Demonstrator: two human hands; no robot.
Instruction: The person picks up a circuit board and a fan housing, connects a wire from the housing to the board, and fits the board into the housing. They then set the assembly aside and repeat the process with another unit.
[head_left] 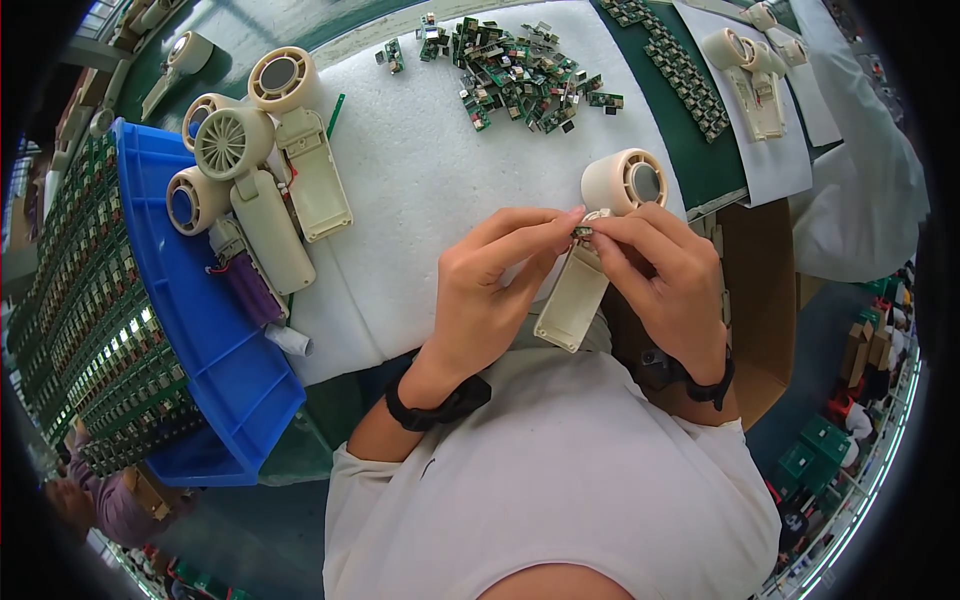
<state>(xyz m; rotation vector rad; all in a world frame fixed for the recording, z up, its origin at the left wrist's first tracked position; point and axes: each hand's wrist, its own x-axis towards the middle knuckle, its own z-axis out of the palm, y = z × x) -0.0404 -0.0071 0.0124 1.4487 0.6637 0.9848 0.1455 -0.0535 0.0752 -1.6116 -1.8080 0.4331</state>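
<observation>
My left hand (495, 280) and my right hand (668, 280) meet fingertip to fingertip over a cream handheld fan housing. Between the pinched fingers shows a small green circuit board (582, 232). Both hands grip it, though the fingers cover most of it. The fan's round head (625, 183) lies just beyond my fingers. Its open, hollow handle (573, 305) points toward me, tilted to the left, near the front edge of the white foam sheet (420, 190). The joint between head and handle is hidden by my fingers.
Small circuit boards (515, 75) lie heaped at the back. Several cream fans (235, 140) cluster at left beside a blue bin (205, 330). Rows of joined boards (680, 70) and more fan parts (755, 100) are back right. A cardboard box (760, 300) stands right, near a person's white sleeve (860, 170).
</observation>
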